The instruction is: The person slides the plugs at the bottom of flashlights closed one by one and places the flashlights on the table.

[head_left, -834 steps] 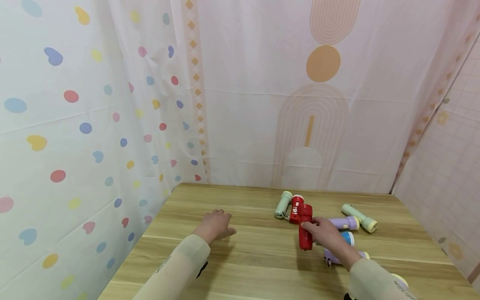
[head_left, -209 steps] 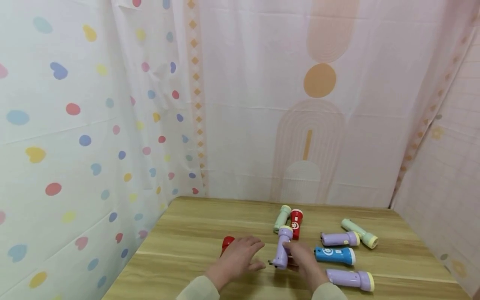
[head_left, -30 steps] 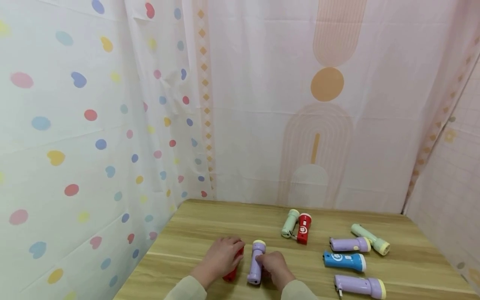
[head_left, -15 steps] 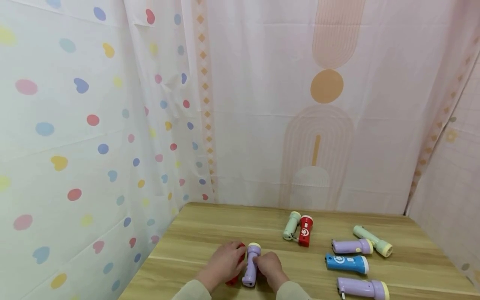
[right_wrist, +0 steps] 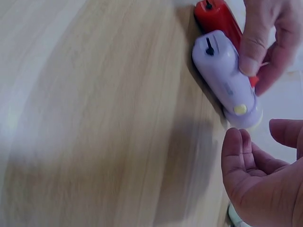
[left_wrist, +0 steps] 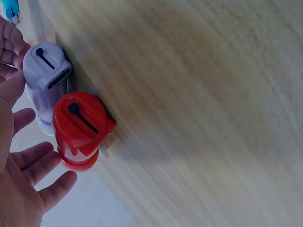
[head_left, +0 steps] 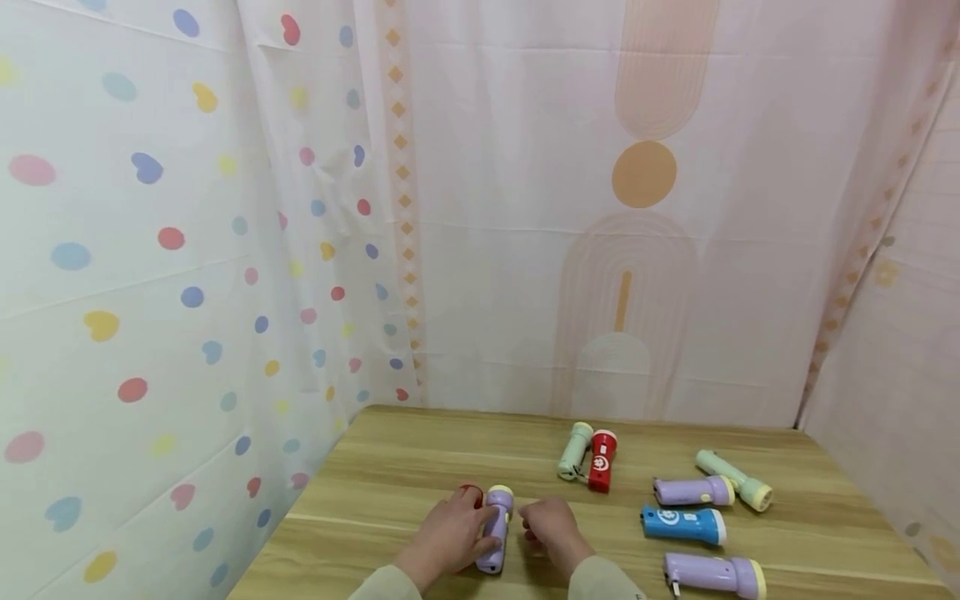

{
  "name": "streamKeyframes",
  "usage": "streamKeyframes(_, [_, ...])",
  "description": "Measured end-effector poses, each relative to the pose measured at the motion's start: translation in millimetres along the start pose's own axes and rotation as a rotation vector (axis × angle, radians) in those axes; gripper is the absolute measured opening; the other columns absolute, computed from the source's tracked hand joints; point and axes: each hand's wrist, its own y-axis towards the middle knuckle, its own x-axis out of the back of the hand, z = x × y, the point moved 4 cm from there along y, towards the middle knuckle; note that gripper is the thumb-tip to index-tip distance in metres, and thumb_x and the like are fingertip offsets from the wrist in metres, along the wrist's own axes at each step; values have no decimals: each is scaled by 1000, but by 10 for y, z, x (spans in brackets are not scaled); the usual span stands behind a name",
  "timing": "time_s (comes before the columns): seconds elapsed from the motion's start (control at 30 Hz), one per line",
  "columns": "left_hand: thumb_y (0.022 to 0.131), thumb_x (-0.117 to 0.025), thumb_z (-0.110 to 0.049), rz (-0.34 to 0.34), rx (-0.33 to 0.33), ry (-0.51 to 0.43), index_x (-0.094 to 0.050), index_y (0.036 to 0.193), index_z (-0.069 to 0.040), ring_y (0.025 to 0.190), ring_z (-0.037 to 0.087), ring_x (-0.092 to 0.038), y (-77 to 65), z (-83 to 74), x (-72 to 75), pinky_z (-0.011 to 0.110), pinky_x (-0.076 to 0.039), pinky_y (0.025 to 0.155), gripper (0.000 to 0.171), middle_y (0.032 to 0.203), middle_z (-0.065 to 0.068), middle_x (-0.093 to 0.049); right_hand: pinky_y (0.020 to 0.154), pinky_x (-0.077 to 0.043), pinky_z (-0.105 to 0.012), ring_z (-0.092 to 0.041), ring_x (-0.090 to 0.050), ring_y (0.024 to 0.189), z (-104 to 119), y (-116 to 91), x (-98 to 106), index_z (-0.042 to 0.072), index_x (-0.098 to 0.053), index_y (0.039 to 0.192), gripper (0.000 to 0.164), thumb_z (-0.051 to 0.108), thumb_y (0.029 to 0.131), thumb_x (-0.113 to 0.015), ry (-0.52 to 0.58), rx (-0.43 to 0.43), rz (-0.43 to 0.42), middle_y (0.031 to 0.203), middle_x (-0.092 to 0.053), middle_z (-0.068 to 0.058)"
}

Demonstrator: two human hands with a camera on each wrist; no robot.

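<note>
A purple flashlight lies lengthwise on the table between the hands, right beside a red flashlight. The left hand covers most of the red flashlight in the head view. Its thumb and a fingertip rest on the purple flashlight, while its other fingers spread loosely by the red one in the left wrist view. Just right of the purple flashlight, the right hand is loosely bent and holds nothing. A small gap separates its fingertips from the purple flashlight's head in the right wrist view.
Farther back lie a light green flashlight and another red flashlight. On the right are two purple flashlights, a blue flashlight and a light green flashlight. Curtains hang behind the wooden table.
The purple flashlight has moved left against the red one. The right hand has let go of it and drawn slightly right; the left thumb and a fingertip now touch it.
</note>
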Motion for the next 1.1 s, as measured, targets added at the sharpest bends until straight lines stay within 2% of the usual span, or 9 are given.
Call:
streamKeyframes(0.1, [87,-70,-50,-20,-7,-18,-68,107,-19,91,18,-51,-24,11,-32,34,-50,65,37,97,4,-54,57,-51,-29,-15,-53,60,24,-18,50,-10,-63,89,16,5,87,-59,-4,-14,16,73,-58,-8])
streamKeyframes(0.23, [89,-69,-49,-24,-28,-32,-68,108,-19,94,19,-51,-46,18,-33,33,-52,72,35,97,4,-55,59,-53,-30,-15,-54,61,59,-38,120,-10,-63,91,18,6,89,-57,-35,-10,44,75,-59,-8])
streamKeyframes(0.37, [91,-67,-46,-32,-57,-11,-66,108,-18,94,19,-52,-55,-5,-30,33,-51,74,33,95,2,-55,61,-54,-32,-16,-56,64,94,-66,179,-10,-63,92,19,7,91,-57,-51,-6,63,76,-59,-8])
streamKeyframes(0.43, [92,-66,-45,-32,-60,0,-65,108,-17,93,19,-53,-57,-18,-46,33,-51,73,32,94,2,-55,63,-54,-32,-16,-57,66,113,-81,202,-13,-63,98,22,7,92,-56,-51,-11,73,77,-59,-8])
streamKeyframes(0.57, [94,-65,-44,1,-43,-9,-65,114,-17,95,20,-54,-60,-31,-65,33,-52,72,34,96,4,-57,63,-54,-31,-16,-57,68,117,-72,251,-15,-62,109,28,8,94,-55,-66,-32,91,80,-59,-10])
streamKeyframes(0.77, [95,-62,-47,45,2,-28,-66,129,-18,102,22,-54,-65,-29,-81,34,-53,79,45,107,7,-62,66,-53,-32,-19,-59,73,103,-45,388,-14,-62,111,29,10,96,-55,-106,-56,97,87,-61,-13])
streamKeyframes(0.93, [96,-60,-48,55,1,-16,-65,131,-19,100,20,-53,-47,-46,-86,32,-51,80,46,107,6,-62,71,-55,-35,-22,-60,80,97,-50,532,-14,-60,116,31,10,98,-55,-124,-59,112,97,-62,-19])
streamKeyframes(1.1, [95,-61,-48,62,12,-9,-65,130,-19,103,22,-55,-48,-35,-66,33,-52,83,46,109,9,-63,70,-55,-36,-22,-61,79,123,-73,662,-11,-62,117,30,11,98,-57,-159,-57,88,98,-64,-19])
